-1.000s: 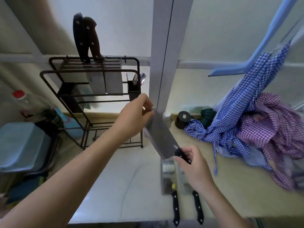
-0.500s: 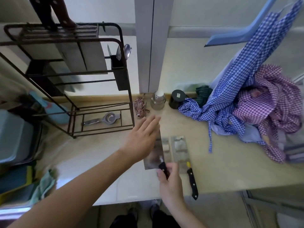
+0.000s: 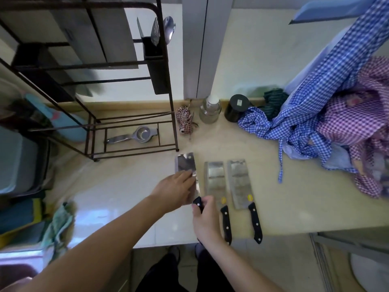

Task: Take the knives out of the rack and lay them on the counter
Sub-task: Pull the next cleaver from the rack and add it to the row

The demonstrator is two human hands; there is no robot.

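Note:
Three cleavers lie side by side on the pale counter [image 3: 117,192]. The left cleaver [image 3: 185,163] lies flat, its blade pointing away from me. My left hand [image 3: 175,189] rests flat on its blade, fingers spread. My right hand [image 3: 205,220] grips its black handle near the counter's front edge. The middle cleaver [image 3: 215,182] and the right cleaver [image 3: 240,182] lie untouched just to the right, black handles toward me. The black wire rack [image 3: 166,114] stands at the back left, with flat blades still hanging in its upper slots.
A cutlery cup [image 3: 155,66] with a fork and spoon hangs on the rack. A metal squeezer [image 3: 134,135] lies on the rack's base. A glass jar [image 3: 210,110], a black jar [image 3: 236,110] and checked cloths [image 3: 315,114] crowd the back right. A rag [image 3: 59,224] lies left.
The cleaver held up in the air between both hands has come down flat onto the counter, left of the other two. The view has tilted downward.

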